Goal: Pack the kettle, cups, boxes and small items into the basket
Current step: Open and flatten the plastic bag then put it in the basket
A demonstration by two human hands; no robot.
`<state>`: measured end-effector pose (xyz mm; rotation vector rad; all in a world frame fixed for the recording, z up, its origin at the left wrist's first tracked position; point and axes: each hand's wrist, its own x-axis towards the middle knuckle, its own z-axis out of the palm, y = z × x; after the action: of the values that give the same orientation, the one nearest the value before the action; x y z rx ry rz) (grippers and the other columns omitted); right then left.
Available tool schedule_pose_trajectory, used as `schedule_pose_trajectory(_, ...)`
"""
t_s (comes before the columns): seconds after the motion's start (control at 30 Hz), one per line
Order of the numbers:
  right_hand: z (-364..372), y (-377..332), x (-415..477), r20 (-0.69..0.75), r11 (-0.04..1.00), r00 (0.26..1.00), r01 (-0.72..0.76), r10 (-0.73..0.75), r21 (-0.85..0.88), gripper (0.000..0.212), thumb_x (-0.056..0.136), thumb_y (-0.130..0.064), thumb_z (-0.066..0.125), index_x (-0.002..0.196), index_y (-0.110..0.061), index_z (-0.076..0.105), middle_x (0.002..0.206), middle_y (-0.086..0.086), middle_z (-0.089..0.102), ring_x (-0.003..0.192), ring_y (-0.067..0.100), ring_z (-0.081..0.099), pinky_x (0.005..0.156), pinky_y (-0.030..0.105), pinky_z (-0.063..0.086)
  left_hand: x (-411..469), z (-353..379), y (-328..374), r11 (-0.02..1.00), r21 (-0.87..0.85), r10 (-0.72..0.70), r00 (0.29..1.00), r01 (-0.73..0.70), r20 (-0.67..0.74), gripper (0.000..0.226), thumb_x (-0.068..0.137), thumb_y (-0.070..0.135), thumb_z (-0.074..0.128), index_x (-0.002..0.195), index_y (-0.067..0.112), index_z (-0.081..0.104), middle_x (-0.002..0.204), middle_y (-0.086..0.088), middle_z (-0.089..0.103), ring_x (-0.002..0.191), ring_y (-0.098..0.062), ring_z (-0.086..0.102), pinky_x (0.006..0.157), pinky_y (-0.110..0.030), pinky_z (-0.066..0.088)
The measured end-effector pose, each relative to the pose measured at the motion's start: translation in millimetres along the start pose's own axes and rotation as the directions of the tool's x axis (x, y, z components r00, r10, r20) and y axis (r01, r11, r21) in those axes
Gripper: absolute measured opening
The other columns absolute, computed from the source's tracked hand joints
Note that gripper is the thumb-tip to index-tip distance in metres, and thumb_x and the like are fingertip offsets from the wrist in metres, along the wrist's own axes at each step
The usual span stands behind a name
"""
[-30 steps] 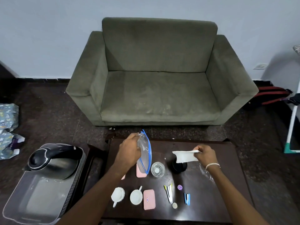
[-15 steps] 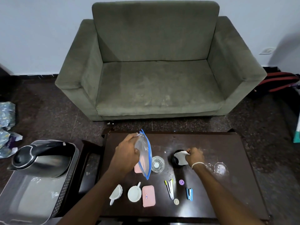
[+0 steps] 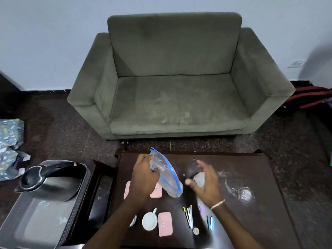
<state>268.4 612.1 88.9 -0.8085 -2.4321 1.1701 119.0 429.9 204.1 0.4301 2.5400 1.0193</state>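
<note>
My left hand (image 3: 143, 177) grips a clear zip bag (image 3: 166, 177) with a blue seal, held above the dark table (image 3: 260, 227). My right hand (image 3: 206, 182) is blurred beside the bag, fingers spread, with a pale object (image 3: 199, 179) at its palm. A steel kettle (image 3: 53, 178) with a black handle lies in the grey basket (image 3: 21, 227) at the left. On the table lie pink boxes (image 3: 165, 224) (image 3: 156, 191), a white cup (image 3: 149, 221), pens (image 3: 188, 216), a blue clip (image 3: 210, 221), a purple bit (image 3: 202, 209) and a small round lid (image 3: 195, 230).
A clear glass (image 3: 244, 193) lies on the table's right side. Behind the table stands a green sofa (image 3: 176, 105). Crumpled packaging (image 3: 9, 141) lies on the floor at left, and a red and black bag (image 3: 309, 97) at right.
My right hand pushed the white paper down at the black cup, then lifted and turned toward the bag. The left hand kept hold of the bag. The camera tilted.
</note>
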Motion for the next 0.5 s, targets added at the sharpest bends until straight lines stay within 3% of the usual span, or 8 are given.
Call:
schedule_pose_trajectory(0.07,9,-22,-12,0.135,0.993,0.984,0.118,-0.12,0.021,0.104,0.062,-0.073,0.078,0.147,-0.029,0.039,0.141,-0.013,0.046,0.132,-0.003,0.038,0.11,0.014,0.024,4,-1,10,0.997,-0.062,-0.047,0.997,0.044,-0.055,0.034,0.082,-0.007,0.066,0.115,0.0,0.071,0.117,-0.011,0.062,0.107,-0.029,0.064,0.082,-0.017,0.036)
schedule_pose_trajectory(0.13,22,-39,-12,0.244,0.986,0.958,0.162,-0.149,-0.032,0.118,0.054,-0.082,0.076,0.152,-0.031,0.032,0.15,-0.018,0.035,0.139,-0.005,0.027,0.112,0.014,0.018,11,-2,18,0.993,-0.099,-0.08,0.99,0.069,-0.115,0.031,0.083,-0.004,0.069,0.114,-0.002,0.071,0.117,-0.013,0.062,0.106,-0.029,0.063,0.077,-0.014,0.032)
schedule_pose_trajectory(0.17,28,-46,-7,0.269,0.985,0.952,0.164,-0.146,-0.046,0.115,0.057,-0.08,0.076,0.151,-0.03,0.034,0.152,-0.017,0.035,0.14,-0.002,0.028,0.112,0.018,0.021,15,-3,21,0.991,-0.114,-0.09,0.986,0.075,-0.139,0.031,0.083,-0.003,0.07,0.114,-0.002,0.071,0.118,-0.014,0.063,0.106,-0.029,0.063,0.077,-0.013,0.032)
schedule_pose_trajectory(0.23,34,-60,4,0.22,0.994,0.969,0.11,-0.114,0.027,0.076,0.076,-0.056,0.079,0.141,-0.027,0.052,0.143,-0.008,0.051,0.133,0.006,0.044,0.108,0.031,0.037,24,-6,24,0.98,-0.177,-0.115,0.982,0.087,-0.153,0.034,0.084,0.001,0.072,0.117,-0.001,0.071,0.121,-0.013,0.064,0.105,-0.029,0.067,0.088,-0.021,0.045)
schedule_pose_trajectory(0.3,33,-71,16,0.107,0.952,0.994,-0.034,0.002,0.304,0.026,0.09,-0.023,0.074,0.116,-0.024,0.071,0.117,-0.002,0.072,0.11,0.01,0.066,0.093,0.039,0.051,32,-12,22,0.956,-0.281,-0.136,0.979,0.089,-0.154,0.033,0.086,0.012,0.076,0.118,0.004,0.07,0.121,-0.012,0.067,0.102,-0.034,0.071,0.096,-0.043,0.056)
schedule_pose_trajectory(0.33,30,-75,22,0.094,0.898,0.993,-0.11,0.076,0.427,0.016,0.092,-0.014,0.071,0.106,-0.02,0.076,0.106,-0.002,0.077,0.1,0.01,0.07,0.088,0.039,0.055,35,-16,20,0.937,-0.341,-0.14,0.975,0.073,-0.174,0.033,0.085,0.022,0.079,0.114,0.009,0.069,0.116,-0.01,0.068,0.099,-0.034,0.072,0.094,-0.051,0.057)
schedule_pose_trajectory(0.4,18,-77,38,0.121,0.798,0.981,-0.195,0.153,0.571,0.012,0.094,-0.006,0.067,0.096,-0.01,0.077,0.093,0.004,0.079,0.085,0.012,0.072,0.081,0.035,0.056,38,-24,11,0.889,-0.457,-0.135,0.969,0.027,-0.206,0.05,0.075,0.048,0.081,0.107,0.018,0.057,0.111,-0.005,0.066,0.093,-0.026,0.069,0.091,-0.052,0.058)
schedule_pose_trajectory(0.5,-4,-80,58,0.262,0.649,0.956,-0.285,0.134,0.705,0.016,0.098,-0.004,0.058,0.098,0.009,0.067,0.091,0.019,0.077,0.075,0.021,0.074,0.07,0.027,0.058,39,-29,-10,0.859,-0.51,-0.071,0.996,0.036,-0.05,0.083,0.059,0.065,0.078,0.122,0.026,0.041,0.127,-0.01,0.058,0.111,-0.018,0.063,0.097,-0.034,0.052)
